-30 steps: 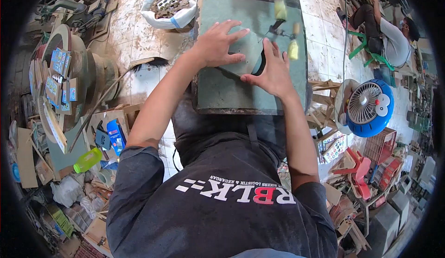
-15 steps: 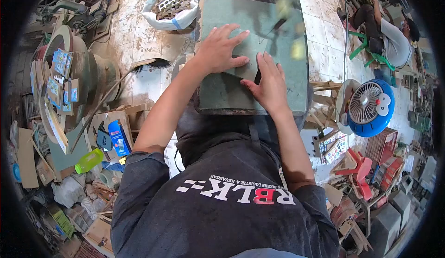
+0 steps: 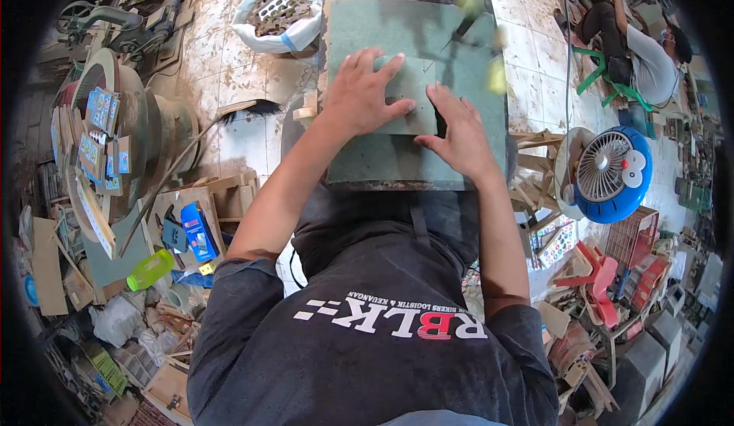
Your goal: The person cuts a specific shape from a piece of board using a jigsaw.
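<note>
A thin, flat greenish-grey sheet (image 3: 417,89) with small dots or holes lies on the green-topped work table (image 3: 367,167). My left hand (image 3: 365,93) rests flat on its left part, fingers spread. At the sheet's right edge is my right hand (image 3: 463,134), its fingers stretched out and the thumb apart, with a dark gap or shadow beside the palm. Just beyond the hands, a dark thin tool part (image 3: 462,30) hangs over the table, blurred, with yellow-green pieces near it. Its exact kind is not clear.
A white sack (image 3: 284,37) of cut wooden pieces stands past the table's far left corner. A blue fan (image 3: 615,173) is on the right, and a person (image 3: 646,55) sits at the far right. Left are a round stand (image 3: 145,120) with printed boards and a brush (image 3: 252,108).
My right hand has shifted right and slightly toward me; my left hand has moved slightly. The sheet appears turned a little, and more of it shows between my hands.
</note>
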Motion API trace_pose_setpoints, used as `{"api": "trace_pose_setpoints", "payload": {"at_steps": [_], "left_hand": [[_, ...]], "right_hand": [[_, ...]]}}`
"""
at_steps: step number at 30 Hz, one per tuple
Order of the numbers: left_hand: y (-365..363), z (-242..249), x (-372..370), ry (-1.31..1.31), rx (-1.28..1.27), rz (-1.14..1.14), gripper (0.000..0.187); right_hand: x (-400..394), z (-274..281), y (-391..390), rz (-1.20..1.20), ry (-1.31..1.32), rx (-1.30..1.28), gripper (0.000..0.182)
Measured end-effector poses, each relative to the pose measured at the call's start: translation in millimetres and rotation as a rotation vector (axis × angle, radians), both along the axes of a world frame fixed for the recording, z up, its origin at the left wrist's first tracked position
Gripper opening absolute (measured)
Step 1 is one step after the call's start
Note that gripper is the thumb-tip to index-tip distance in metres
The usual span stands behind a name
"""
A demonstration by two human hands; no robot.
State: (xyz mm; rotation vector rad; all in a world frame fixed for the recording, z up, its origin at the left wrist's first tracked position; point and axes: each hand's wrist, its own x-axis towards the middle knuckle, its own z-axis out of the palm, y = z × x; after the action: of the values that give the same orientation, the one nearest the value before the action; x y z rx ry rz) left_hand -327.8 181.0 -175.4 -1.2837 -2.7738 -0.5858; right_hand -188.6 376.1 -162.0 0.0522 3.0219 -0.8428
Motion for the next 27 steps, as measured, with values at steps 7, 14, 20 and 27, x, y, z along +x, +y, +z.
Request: {"api": "trace_pose_setpoints", "payload": {"at_steps": [7, 14, 20, 27], "left_hand": [[-1, 6, 17, -0.027, -0.017, 0.061, 0.084], [11, 12, 42, -0.051, -0.043, 0.219, 0.087], [9, 17, 41, -0.151, -0.075, 0.185, 0.101], [-14, 17, 47, -0.094, -0.085, 0.007, 0.125]], "right_hand": [[-4, -7, 38, 0.219, 0.038, -0.112, 0.091], [12, -5, 32, 0.197, 0.012, -0.078, 0.088], [17, -13, 18, 0.047, 0.052, -0.042, 0.082], [16, -13, 24, 0.072, 0.068, -0.047, 0.083]]}}
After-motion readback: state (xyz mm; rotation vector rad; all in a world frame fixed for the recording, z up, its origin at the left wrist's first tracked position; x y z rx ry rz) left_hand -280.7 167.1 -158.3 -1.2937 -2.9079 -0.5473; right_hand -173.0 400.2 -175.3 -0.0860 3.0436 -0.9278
